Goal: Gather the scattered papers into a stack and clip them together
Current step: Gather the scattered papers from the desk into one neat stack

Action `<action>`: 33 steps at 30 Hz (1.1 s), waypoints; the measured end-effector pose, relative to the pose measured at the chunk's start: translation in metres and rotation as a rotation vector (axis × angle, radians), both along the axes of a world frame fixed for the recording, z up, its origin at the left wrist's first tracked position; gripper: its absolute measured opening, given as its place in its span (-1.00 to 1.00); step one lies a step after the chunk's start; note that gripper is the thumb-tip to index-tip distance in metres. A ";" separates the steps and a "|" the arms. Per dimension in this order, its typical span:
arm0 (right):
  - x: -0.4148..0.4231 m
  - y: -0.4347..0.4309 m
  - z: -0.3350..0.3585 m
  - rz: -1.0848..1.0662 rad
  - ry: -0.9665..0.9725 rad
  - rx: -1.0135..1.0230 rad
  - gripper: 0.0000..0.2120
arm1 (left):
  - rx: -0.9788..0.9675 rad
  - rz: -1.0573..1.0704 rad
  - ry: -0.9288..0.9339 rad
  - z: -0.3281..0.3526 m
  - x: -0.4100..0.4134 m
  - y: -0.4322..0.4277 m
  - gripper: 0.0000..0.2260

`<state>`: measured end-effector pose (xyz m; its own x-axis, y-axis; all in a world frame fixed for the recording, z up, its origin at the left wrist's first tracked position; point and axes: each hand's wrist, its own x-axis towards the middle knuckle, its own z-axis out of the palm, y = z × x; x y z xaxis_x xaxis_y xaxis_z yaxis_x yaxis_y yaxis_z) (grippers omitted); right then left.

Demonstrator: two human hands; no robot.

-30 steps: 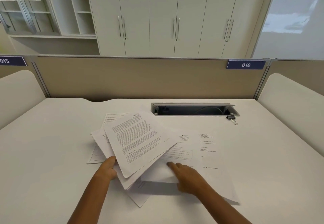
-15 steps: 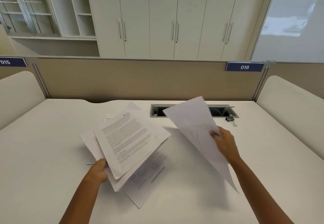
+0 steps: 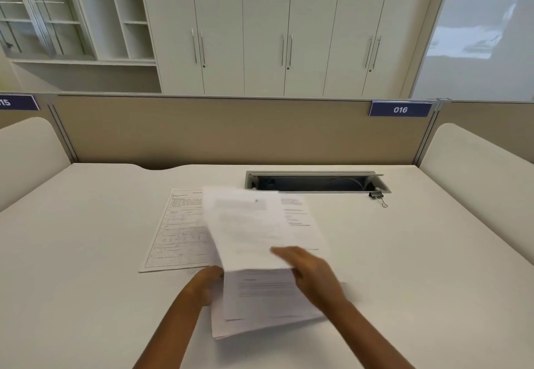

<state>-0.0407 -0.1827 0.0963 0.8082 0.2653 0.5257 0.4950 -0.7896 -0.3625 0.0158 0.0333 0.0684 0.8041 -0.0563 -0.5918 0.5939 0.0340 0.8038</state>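
Note:
A loose bunch of printed papers (image 3: 254,241) is held between both hands over the white desk (image 3: 86,253), blurred with motion. My left hand (image 3: 206,283) grips the bunch at its left edge. My right hand (image 3: 312,276) lies on its right side, fingers over the top sheet. One form sheet (image 3: 179,232) lies flat on the desk to the left, partly under the bunch. Another sheet (image 3: 300,215) peeks out on the right behind the bunch. A black binder clip (image 3: 378,197) sits at the back right, beside the cable tray.
An open cable tray (image 3: 318,182) is recessed in the desk's far side. A beige partition (image 3: 231,131) with a label "016" (image 3: 400,109) closes the back. White side panels stand left and right; cabinets behind.
My right hand brought its lifted sheet down and left onto the bunch in my left hand. The bunch swung upright toward the middle, uncovering the form sheet on the left.

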 end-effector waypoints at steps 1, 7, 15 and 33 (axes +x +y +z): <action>-0.002 0.006 -0.009 0.023 0.037 -0.025 -0.49 | -0.029 0.000 -0.016 -0.002 -0.001 -0.003 -0.73; -0.009 0.028 -0.043 0.141 0.392 -0.107 -0.34 | -0.091 0.158 -0.006 -0.019 0.000 0.000 -0.62; -0.010 0.028 -0.041 0.105 0.400 -0.071 -0.63 | -0.036 0.063 -0.057 -0.019 0.003 -0.002 -0.50; -0.002 -0.022 -0.077 -0.028 0.063 -0.263 -0.44 | -0.179 0.119 -0.132 -0.008 -0.002 -0.012 -0.52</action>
<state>-0.0423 -0.2045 0.0192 0.8459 0.3632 0.3906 0.4548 -0.8737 -0.1726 0.0137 0.0216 0.0600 0.8811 -0.0510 -0.4701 0.4672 0.2466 0.8491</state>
